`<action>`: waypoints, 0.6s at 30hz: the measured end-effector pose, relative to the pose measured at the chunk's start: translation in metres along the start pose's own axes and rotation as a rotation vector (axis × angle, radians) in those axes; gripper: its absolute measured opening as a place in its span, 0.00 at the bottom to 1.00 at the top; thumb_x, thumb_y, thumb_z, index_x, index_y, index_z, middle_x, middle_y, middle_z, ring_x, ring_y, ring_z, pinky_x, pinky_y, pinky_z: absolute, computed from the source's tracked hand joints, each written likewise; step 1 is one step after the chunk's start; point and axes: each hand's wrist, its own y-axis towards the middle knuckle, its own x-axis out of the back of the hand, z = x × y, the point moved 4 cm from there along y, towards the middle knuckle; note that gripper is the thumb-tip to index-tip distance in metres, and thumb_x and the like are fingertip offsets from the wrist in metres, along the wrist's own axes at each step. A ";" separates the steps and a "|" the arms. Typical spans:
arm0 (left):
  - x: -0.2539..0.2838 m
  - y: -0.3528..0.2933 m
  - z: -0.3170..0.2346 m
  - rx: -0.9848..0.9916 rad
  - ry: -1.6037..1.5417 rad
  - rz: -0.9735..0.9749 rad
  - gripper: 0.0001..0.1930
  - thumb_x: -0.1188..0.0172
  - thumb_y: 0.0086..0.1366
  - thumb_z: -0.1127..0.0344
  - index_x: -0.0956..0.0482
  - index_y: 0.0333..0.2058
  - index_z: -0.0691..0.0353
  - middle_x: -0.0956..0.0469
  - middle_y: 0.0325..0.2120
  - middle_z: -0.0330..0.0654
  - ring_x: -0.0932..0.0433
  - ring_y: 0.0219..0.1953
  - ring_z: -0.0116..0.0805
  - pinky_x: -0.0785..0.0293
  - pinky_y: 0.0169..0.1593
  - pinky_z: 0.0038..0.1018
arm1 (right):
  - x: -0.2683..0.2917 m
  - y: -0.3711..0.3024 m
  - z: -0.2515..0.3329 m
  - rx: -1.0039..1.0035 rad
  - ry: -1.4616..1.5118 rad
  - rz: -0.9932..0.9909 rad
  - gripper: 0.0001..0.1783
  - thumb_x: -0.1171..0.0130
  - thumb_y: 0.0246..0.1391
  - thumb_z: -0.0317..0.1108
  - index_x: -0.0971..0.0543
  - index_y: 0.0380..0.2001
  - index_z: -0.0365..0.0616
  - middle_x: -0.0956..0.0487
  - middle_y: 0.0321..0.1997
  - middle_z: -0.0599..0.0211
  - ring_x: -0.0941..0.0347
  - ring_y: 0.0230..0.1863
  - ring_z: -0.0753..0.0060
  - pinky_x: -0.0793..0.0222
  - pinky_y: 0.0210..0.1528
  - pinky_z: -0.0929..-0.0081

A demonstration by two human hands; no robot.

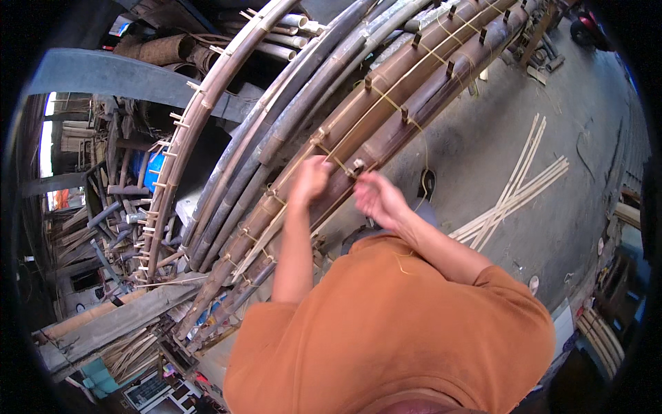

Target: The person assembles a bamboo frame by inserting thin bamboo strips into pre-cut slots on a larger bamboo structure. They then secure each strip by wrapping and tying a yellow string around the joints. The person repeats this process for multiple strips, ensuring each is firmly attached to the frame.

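Note:
Two long brown bamboo poles slant across the middle: a farther pole [352, 105] and a nearer, darker pole [429, 103]. Short dark pegs stand along both, and thin yellowish cord [430, 50] crosses between them. Closed fingers of my left hand [312, 181] rest over the farther pole, beside a cord lashing. My right hand [378, 200], slightly blurred, is curled at the nearer pole's edge, next to a peg [358, 165] with pale wrapping. What either hand pinches is too small to make out. A loose cord [426, 148] hangs from the nearer pole.
Beyond lie several grey bamboo poles [276, 124] and a curved bamboo piece [181, 155] bristling with short sticks. Pale split strips [514, 196] lie crossed on the concrete floor [545, 238] at right. A thick beam [131, 74] and stacked bamboo fill the left.

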 end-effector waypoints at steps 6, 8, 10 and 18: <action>-0.015 -0.022 -0.071 0.015 0.419 -0.390 0.13 0.42 0.65 0.54 0.26 0.40 0.56 0.19 0.28 0.51 0.21 0.34 0.52 0.33 0.42 0.43 | -0.153 -0.019 0.024 1.245 -0.963 0.060 0.22 0.57 0.67 0.45 0.25 0.26 0.40 0.23 0.28 0.61 0.27 0.33 0.62 0.34 0.44 0.66; -0.023 -0.006 -0.029 -0.106 0.083 -0.422 0.15 0.47 0.68 0.53 0.25 0.45 0.56 0.20 0.33 0.54 0.22 0.37 0.50 0.32 0.45 0.41 | -0.195 0.009 0.021 0.505 -1.372 0.752 0.28 0.58 0.66 0.51 0.20 0.28 0.38 0.22 0.27 0.56 0.27 0.31 0.52 0.33 0.46 0.61; -0.022 -0.004 -0.011 -0.221 0.122 -0.589 0.16 0.51 0.70 0.54 0.23 0.47 0.57 0.19 0.34 0.55 0.22 0.42 0.56 0.34 0.50 0.43 | -0.199 0.059 0.043 0.602 -2.065 0.455 0.31 0.59 0.65 0.57 0.17 0.36 0.40 0.20 0.32 0.49 0.24 0.36 0.47 0.31 0.47 0.55; -0.003 -0.019 -0.045 0.055 0.077 -0.263 0.18 0.57 0.72 0.51 0.20 0.44 0.52 0.18 0.31 0.51 0.20 0.40 0.53 0.41 0.48 0.46 | -0.171 0.035 0.105 0.388 -1.243 0.659 0.28 0.55 0.65 0.52 0.19 0.29 0.37 0.20 0.28 0.54 0.24 0.31 0.65 0.29 0.41 0.64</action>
